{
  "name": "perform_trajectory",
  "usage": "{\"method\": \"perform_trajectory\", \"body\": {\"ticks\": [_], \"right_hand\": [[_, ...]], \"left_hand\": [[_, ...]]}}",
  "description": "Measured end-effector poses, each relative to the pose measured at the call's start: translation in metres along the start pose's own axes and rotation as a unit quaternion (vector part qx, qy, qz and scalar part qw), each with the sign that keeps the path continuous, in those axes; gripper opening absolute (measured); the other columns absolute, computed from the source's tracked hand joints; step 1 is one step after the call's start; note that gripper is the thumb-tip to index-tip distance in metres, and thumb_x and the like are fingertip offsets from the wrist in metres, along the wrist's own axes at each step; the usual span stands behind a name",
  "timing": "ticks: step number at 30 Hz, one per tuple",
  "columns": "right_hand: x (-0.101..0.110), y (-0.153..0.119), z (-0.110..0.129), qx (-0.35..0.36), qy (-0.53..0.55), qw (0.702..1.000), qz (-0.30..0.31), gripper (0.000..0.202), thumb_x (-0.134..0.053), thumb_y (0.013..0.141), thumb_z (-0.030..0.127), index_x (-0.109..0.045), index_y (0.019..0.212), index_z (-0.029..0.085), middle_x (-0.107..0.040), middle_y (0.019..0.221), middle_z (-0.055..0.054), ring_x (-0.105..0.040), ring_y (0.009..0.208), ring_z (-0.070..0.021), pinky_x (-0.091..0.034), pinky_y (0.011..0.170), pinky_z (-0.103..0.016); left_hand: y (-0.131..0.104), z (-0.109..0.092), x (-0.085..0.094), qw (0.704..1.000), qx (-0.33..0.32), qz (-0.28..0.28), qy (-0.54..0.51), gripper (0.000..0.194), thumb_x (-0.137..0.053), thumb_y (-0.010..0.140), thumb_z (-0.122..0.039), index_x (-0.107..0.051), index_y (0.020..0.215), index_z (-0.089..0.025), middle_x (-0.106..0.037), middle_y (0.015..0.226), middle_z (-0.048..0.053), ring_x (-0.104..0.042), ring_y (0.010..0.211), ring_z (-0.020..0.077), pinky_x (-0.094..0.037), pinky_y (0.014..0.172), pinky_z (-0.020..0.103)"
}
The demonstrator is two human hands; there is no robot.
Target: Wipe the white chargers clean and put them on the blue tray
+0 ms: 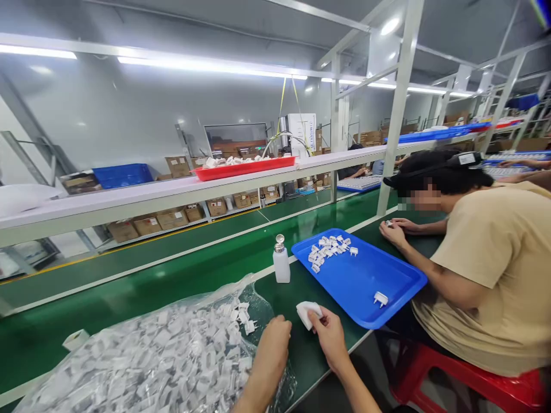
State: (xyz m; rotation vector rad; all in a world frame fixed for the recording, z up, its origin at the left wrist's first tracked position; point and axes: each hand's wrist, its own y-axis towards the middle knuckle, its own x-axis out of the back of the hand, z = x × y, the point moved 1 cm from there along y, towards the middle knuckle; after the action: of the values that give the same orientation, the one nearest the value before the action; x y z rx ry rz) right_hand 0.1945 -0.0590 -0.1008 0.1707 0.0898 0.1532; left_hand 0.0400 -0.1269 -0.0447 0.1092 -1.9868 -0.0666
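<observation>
My right hand (330, 337) is closed on a folded white cloth (307, 314) above the dark green table, near its front edge. To its left, my left hand (275, 347) is closed beside the clear plastic bag (253, 287), its fingers curled downward; what they hold, if anything, is hidden. The bag holds several white plug-like pieces (172, 355). Beyond my hands stands a white bottle (281, 265) with a metal top. A blue tray (353, 287) lies to the right, with a cluster of white plug pieces (327, 249) at its far end and one piece (380, 299) nearer.
A person in a tan shirt (495, 246) sits at the right on a red stool (473, 381), hands above the table. A red tray (245, 170) rests on the raised shelf. A white roll (76, 339) lies behind the bag. A green conveyor belt (172, 278) runs beyond.
</observation>
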Motion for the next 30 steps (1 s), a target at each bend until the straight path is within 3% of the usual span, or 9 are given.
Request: {"method": "perform_trajectory", "body": {"ticks": [5, 7, 10, 12, 14, 19, 24, 26, 30], "right_hand": [[0.008, -0.001, 0.002, 0.004, -0.006, 0.998, -0.064, 0.03, -0.06, 0.099, 0.044, -0.066, 0.104, 0.015, -0.065, 0.083, 0.002, -0.062, 0.064, -0.0119, -0.054, 0.06, -0.027], [0.02, -0.007, 0.002, -0.002, -0.019, 0.996, -0.087, 0.032, -0.058, 0.099, 0.046, -0.066, 0.104, 0.015, -0.063, 0.079, 0.003, -0.06, 0.062, -0.0115, -0.052, 0.059, -0.027], [0.042, -0.023, 0.003, -0.014, -0.057, 0.993, -0.107, 0.034, -0.059, 0.098, 0.047, -0.067, 0.106, 0.016, -0.062, 0.075, 0.003, -0.059, 0.061, -0.0127, -0.05, 0.059, -0.028], [0.055, -0.033, 0.006, -0.015, -0.092, 0.99, -0.101, 0.035, -0.06, 0.095, 0.048, -0.07, 0.106, 0.016, -0.065, 0.075, 0.001, -0.061, 0.067, -0.0167, -0.049, 0.063, -0.03], [0.062, -0.04, 0.011, -0.008, -0.133, 0.988, -0.08, 0.036, -0.061, 0.093, 0.05, -0.073, 0.101, 0.017, -0.066, 0.072, -0.002, -0.06, 0.067, -0.0205, -0.047, 0.063, -0.031], [0.052, -0.052, 0.024, 0.064, -0.218, 0.974, 0.018, 0.023, -0.058, 0.095, 0.04, -0.075, 0.099, 0.024, -0.066, 0.085, -0.006, -0.061, 0.075, -0.0241, -0.044, 0.071, -0.033], [0.039, -0.07, 0.031, 0.118, -0.26, 0.947, 0.15, 0.032, -0.049, 0.096, 0.019, -0.07, 0.117, 0.029, -0.064, 0.094, -0.005, -0.064, 0.082, -0.022, -0.049, 0.076, -0.031], [0.039, -0.073, 0.032, 0.117, -0.275, 0.939, 0.167, 0.037, -0.046, 0.094, 0.012, -0.067, 0.121, 0.027, -0.064, 0.098, -0.006, -0.064, 0.087, -0.0216, -0.05, 0.08, -0.031], [0.037, -0.064, 0.029, 0.096, -0.309, 0.931, 0.169, 0.032, -0.045, 0.09, 0.006, -0.067, 0.108, 0.021, -0.063, 0.097, -0.008, -0.065, 0.088, -0.0222, -0.051, 0.08, -0.031]], "left_hand": [[-0.009, -0.023, -0.025, 0.995, -0.085, 0.032, -0.041, 0.052, -0.037, 0.074, 0.009, -0.073, 0.091, -0.024, -0.071, 0.105, 0.008, -0.064, 0.106, 0.0231, -0.049, 0.096, 0.035], [-0.018, -0.023, -0.029, 0.992, -0.099, 0.037, -0.067, 0.058, -0.042, 0.074, 0.007, -0.072, 0.111, -0.026, -0.069, 0.123, 0.008, -0.06, 0.121, 0.0217, -0.046, 0.105, 0.034], [-0.032, -0.019, -0.034, 0.991, -0.024, -0.011, -0.128, 0.066, -0.057, 0.08, -0.009, -0.05, 0.144, -0.026, -0.053, 0.148, 0.012, -0.053, 0.133, 0.0268, -0.049, 0.105, 0.039], [-0.04, -0.018, -0.04, 0.983, 0.059, -0.059, -0.163, 0.062, -0.061, 0.085, -0.025, -0.046, 0.145, -0.022, -0.054, 0.143, 0.017, -0.056, 0.126, 0.0311, -0.053, 0.098, 0.043], [-0.042, -0.021, -0.046, 0.975, 0.105, -0.087, -0.176, 0.054, -0.062, 0.086, -0.032, -0.052, 0.137, -0.018, -0.06, 0.132, 0.018, -0.059, 0.119, 0.0328, -0.053, 0.097, 0.045], [-0.035, -0.029, -0.057, 0.976, 0.073, -0.094, -0.182, 0.033, -0.057, 0.083, -0.02, -0.067, 0.114, -0.019, -0.07, 0.108, 0.013, -0.065, 0.104, 0.0305, -0.052, 0.095, 0.044], [-0.028, -0.022, -0.064, 0.977, 0.009, -0.091, -0.193, 0.043, -0.044, 0.083, -0.01, -0.07, 0.116, -0.022, -0.075, 0.103, 0.013, -0.069, 0.098, 0.0287, -0.055, 0.09, 0.043], [-0.026, -0.016, -0.068, 0.976, -0.008, -0.094, -0.195, 0.047, -0.04, 0.084, -0.009, -0.071, 0.116, -0.024, -0.076, 0.103, 0.013, -0.07, 0.097, 0.0289, -0.055, 0.088, 0.043], [-0.024, -0.008, -0.077, 0.973, -0.03, -0.132, -0.189, 0.046, -0.042, 0.082, -0.01, -0.073, 0.113, -0.026, -0.077, 0.098, 0.011, -0.072, 0.093, 0.0283, -0.058, 0.083, 0.04]]}}
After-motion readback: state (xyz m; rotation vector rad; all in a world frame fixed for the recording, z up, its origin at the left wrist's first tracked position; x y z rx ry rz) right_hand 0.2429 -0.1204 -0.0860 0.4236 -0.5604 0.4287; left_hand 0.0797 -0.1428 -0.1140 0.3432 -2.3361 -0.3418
